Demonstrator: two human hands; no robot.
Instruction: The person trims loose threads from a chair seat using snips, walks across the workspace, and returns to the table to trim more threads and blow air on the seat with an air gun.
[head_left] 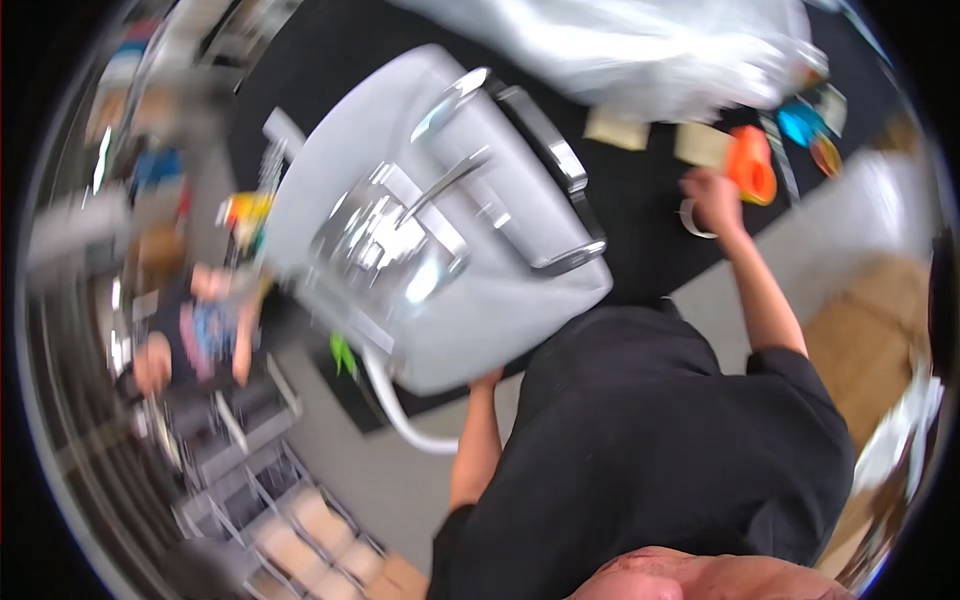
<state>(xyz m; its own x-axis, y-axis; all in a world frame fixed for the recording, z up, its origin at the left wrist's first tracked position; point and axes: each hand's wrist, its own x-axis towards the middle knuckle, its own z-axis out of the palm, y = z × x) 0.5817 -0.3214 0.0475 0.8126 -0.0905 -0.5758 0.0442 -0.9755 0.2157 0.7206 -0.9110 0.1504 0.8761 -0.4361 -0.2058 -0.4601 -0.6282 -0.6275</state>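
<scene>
A large light-grey chair shell (340,130) with a shiny metal plate (385,235) and a chrome-and-black armrest (545,140) lies on a black-covered table (640,215). My left hand (487,379) is at the shell's near edge, its fingers hidden beneath it. To the right, my right hand (714,200) is closed over the table, with a thin white ring (688,217), perhaps a tape roll, at its fingers. Right beside that hand lies an orange roll-shaped thing (752,165). Motion blur softens the details.
Clear plastic wrapping (660,50) covers the far side of the table. Beige pads (617,130) and a blue item (798,122) lie near it. A white curved tube (390,405) sticks out at the shell's left. Another person (205,325) is at the left, near a rack (270,500).
</scene>
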